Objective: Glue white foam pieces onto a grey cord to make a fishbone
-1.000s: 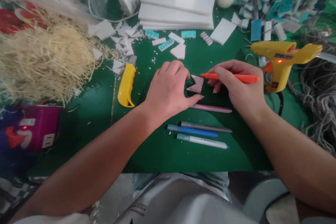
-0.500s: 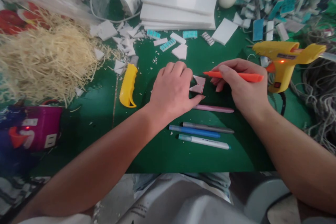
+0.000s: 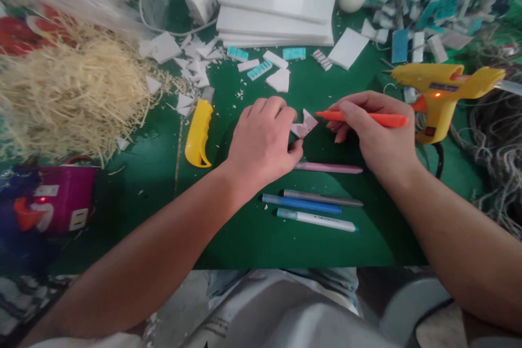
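Observation:
My left hand (image 3: 265, 138) rests at the middle of the green table, its thumb and fingers closed on the left part of a small pale foam piece (image 3: 305, 124) with a notched edge and faint red marks. To its right, my right hand (image 3: 375, 130) grips an orange marker (image 3: 385, 119), whose tip points left, just beside the foam piece. A pink marker (image 3: 332, 167) lies below my left thumb. Nearer the front lie a grey marker (image 3: 322, 198), a blue marker (image 3: 302, 204) and a white marker (image 3: 318, 220).
A yellow cutter (image 3: 198, 133) lies left of my left hand. On the right is a yellow glue gun (image 3: 442, 100) with its light on. White foam boards (image 3: 277, 22), foam scraps (image 3: 278, 80), straw (image 3: 81, 92) and a purple box (image 3: 71, 196) are around.
The foam piece has turned, and its notch now faces up. My left hand has shifted slightly left, its thumb drawn in. My right hand and the orange marker have hardly moved.

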### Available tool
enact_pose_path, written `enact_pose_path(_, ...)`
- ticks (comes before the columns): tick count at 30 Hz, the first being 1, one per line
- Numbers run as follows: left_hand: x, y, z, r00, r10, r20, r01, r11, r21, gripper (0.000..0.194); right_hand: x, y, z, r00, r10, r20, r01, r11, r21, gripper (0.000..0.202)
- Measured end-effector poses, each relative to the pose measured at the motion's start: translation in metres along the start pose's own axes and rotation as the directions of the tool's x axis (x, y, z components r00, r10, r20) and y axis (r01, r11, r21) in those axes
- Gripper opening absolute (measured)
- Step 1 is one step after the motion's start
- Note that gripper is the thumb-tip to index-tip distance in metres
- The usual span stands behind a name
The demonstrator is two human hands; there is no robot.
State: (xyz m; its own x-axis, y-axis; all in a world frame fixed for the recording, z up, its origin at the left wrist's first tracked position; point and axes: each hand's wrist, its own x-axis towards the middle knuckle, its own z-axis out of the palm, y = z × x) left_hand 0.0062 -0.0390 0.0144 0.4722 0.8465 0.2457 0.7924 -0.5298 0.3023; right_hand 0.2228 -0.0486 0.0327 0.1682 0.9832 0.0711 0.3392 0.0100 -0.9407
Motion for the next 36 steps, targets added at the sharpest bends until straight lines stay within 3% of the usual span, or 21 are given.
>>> enact_pose_path(3, -0.001, -0.002, 0.001, 0.999, -0.028, -0.029, 0.028, 1.000, 0.009, 0.032, 0.000, 0.000, -0.001, 1.000, 0.012, 0.003, -0.012, 1.000, -0.011, 0.014)
enact_pose_path(6, 0.000, -0.003, 0.001, 0.998, -0.042, -0.039, 0.043, 0.999, 0.022, 0.026, 0.000, 0.001, -0.002, 1.000, 0.012, 0.008, -0.011, 1.000, -0.018, 0.013)
enact_pose_path(14, 0.005, -0.005, -0.004, 0.996, -0.085, 0.030, 0.085, 0.996, 0.008, 0.027, 0.001, -0.001, 0.000, 1.000, 0.013, -0.007, -0.013, 1.000, -0.014, 0.013)
enact_pose_path(21, 0.005, -0.011, -0.002, 0.999, -0.047, -0.006, 0.047, 0.999, 0.019, 0.024, 0.001, -0.005, 0.002, 1.000, 0.012, -0.012, -0.012, 1.000, -0.016, 0.013)
enact_pose_path(36, 0.004, -0.009, -0.002, 0.998, -0.042, 0.047, 0.043, 0.999, -0.021, 0.025, 0.003, -0.002, 0.001, 0.999, 0.046, -0.010, -0.046, 0.999, 0.008, 0.019)
